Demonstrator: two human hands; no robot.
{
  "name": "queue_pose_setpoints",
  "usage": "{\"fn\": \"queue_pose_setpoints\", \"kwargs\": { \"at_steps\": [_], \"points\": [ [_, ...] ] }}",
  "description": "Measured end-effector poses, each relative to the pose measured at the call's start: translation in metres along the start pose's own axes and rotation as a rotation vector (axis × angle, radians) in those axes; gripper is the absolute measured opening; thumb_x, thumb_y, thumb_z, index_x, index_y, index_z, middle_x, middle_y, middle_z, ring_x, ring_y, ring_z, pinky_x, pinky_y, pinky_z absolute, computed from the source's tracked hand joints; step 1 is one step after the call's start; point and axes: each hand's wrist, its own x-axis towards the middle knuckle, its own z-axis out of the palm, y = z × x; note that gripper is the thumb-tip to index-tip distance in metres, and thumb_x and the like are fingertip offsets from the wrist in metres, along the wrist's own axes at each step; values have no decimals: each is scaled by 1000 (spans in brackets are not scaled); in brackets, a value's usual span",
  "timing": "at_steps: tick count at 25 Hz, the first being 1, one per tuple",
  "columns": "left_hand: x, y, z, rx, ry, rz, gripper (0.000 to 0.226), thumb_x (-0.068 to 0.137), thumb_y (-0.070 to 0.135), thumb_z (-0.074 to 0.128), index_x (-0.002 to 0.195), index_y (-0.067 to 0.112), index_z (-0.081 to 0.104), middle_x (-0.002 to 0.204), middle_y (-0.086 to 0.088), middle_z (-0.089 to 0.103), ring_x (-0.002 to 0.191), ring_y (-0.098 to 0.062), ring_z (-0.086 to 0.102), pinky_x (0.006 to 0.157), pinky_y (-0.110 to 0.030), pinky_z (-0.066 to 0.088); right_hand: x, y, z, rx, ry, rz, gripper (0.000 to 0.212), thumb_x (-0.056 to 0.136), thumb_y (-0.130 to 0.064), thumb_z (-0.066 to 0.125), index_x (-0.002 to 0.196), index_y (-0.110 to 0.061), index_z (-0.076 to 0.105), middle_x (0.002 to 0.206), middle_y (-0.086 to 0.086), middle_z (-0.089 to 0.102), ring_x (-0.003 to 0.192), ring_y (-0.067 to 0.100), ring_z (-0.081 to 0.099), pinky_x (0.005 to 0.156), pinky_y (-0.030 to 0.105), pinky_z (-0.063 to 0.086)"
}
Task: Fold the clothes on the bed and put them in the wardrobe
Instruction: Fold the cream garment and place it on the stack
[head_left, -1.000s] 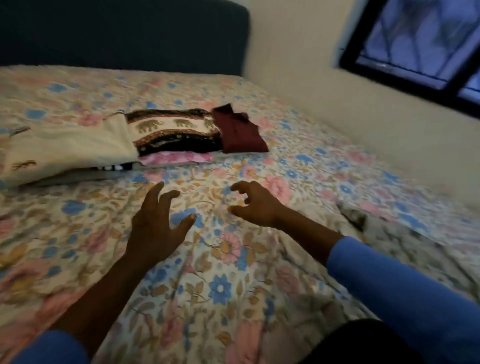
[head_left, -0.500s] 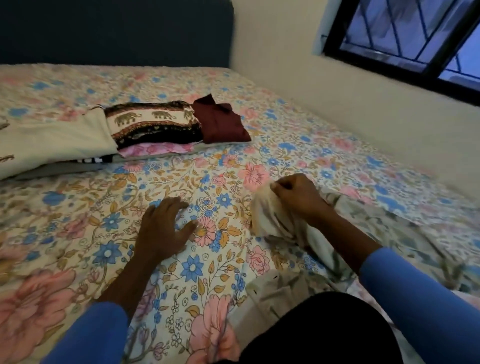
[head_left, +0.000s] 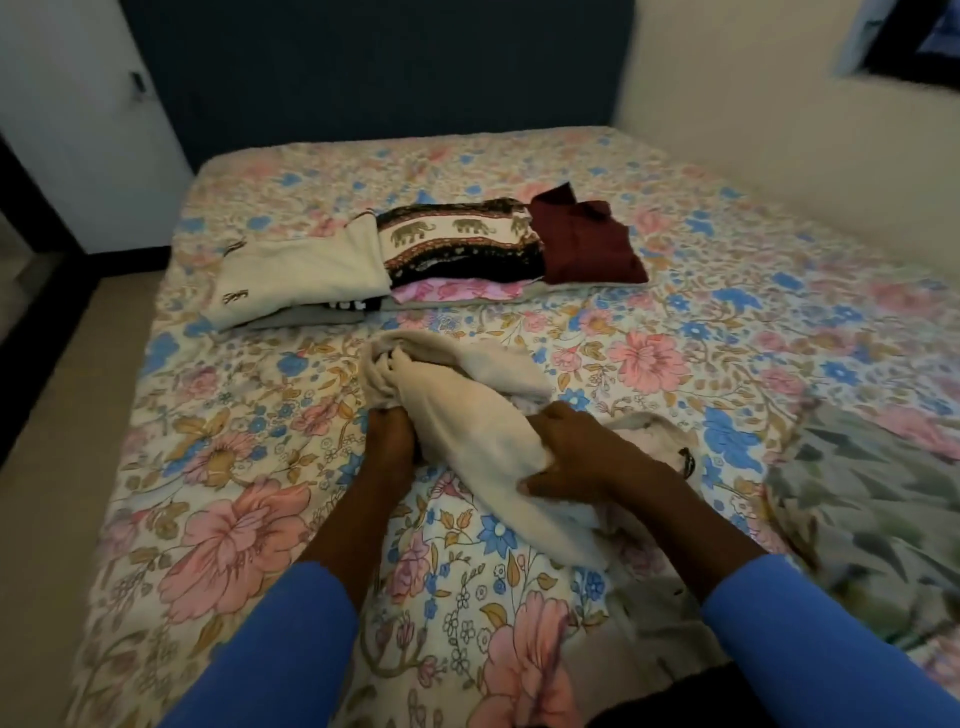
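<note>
- In the middle of the bed (head_left: 234, 519), on the flowered sheet, a cream garment (head_left: 483, 415), crumpled and lying slantwise, gripped from both sides.
- At its left edge the left hand (head_left: 387, 441), with fingers pushed forward under the cloth and mostly covered. Only dark tips visible at the bunched far end, curled into the fabric.
- On its nearer right part the right hand (head_left: 576, 457), with fingers closed over the top and thumb pressed in from below, pinching a thick fold.
- Blue sleeves (head_left: 810, 639) on both forearms.
- Farther up the bed, well apart from the hands, a row of folded clothes:
  - a folded cream piece (head_left: 306, 275) at the left
  - an elephant-print piece (head_left: 457, 244) in the middle, on top of a pink piece (head_left: 457, 288)
  - a maroon piece (head_left: 587, 244) at the right, touching the elephant-print one
- Just beside the right forearm, a leaf-print cloth (head_left: 857, 493), spread loosely and a little blurred.
- Behind the bed, a dark headboard (head_left: 374, 67).
- At the right, a pale wall (head_left: 779, 114).
</note>
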Motion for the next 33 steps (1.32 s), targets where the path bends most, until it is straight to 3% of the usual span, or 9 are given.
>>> {"fn": "queue_pose_setpoints", "kwargs": {
  "at_steps": [3, 6, 10, 17, 20, 24, 26, 28, 33],
  "points": [
    [-8, 1, -3, 67, 41, 99, 23, 107, 34, 51, 126, 23, 58, 127, -9, 63, 103, -24, 62, 82, -42, 57, 8, -9, -13, -6, 247, -58, 44, 89, -28, 71, 132, -22, 66, 126, 10, 68, 114, 32, 64, 93, 36, 52],
    [-37, -11, -7, 286, 194, 270, 29, 106, 21, 49, 132, 13, 59, 120, -13, 67, 102, -30, 66, 69, -39, 63, 7, -17, -23, 504, 476, -126, 19, 92, -25, 70, 110, -21, 75, 103, 3, 76, 96, 24, 71, 82, 39, 56],
    [-69, -13, -24, 173, -21, 219, 42, 103, 50, 54, 128, 17, 63, 118, -6, 72, 110, -27, 69, 93, -48, 58, 2, -38, -30, 1352, 91, -264, 43, 97, -42, 66, 130, -15, 68, 125, 9, 72, 115, 29, 68, 96, 45, 56],
    [-63, 31, -63, 247, 115, -14, 46, 92, 28, 75, 133, 16, 59, 125, -14, 70, 104, -32, 69, 75, -47, 60, -18, -43, 6, 300, -80, -202, 116, 71, -43, 92, 161, -31, 19, 155, 4, 39, 139, 25, 45, 108, 40, 48],
    [-83, 27, -74, 944, 300, 363, 77, 87, 38, 78, 151, 21, 37, 149, -12, 49, 127, -31, 53, 100, -48, 49, -10, -51, 21, -136, 86, -221, 85, 82, -25, 83, 153, -29, 37, 149, 6, 50, 133, 27, 51, 106, 45, 50],
    [-125, 7, -67, 1247, 35, 1034, 75, 86, 53, 67, 148, 19, 43, 153, -6, 42, 142, -23, 40, 116, -45, 38, 1, -58, -1, 275, 317, -264, 22, 101, -19, 60, 119, -23, 72, 114, 3, 73, 102, 19, 68, 88, 40, 57],
    [-132, 3, -58, 1263, -177, 1068, 73, 87, 54, 67, 146, 17, 48, 146, -4, 51, 137, -17, 46, 117, -30, 34, -6, -66, -5, 685, 353, -334, 17, 103, -21, 61, 109, -13, 75, 101, 7, 76, 94, 23, 71, 83, 41, 56],
    [-130, 21, -45, 1155, -212, 1032, 53, 88, 49, 69, 130, 17, 62, 115, 3, 68, 101, -6, 63, 87, -24, 49, -21, -74, -10, 997, 300, -408, 22, 101, -24, 66, 109, -7, 76, 101, 12, 78, 97, 27, 73, 84, 39, 58],
    [-110, 112, -41, 1343, -289, 1059, 32, 86, 52, 68, 99, 23, 76, 86, 13, 67, 75, -5, 58, 67, -22, 43, -35, -67, -35, 815, 371, -380, 16, 83, -28, 85, 85, -14, 79, 82, 12, 76, 79, 28, 73, 72, 47, 57]
  ]
}}
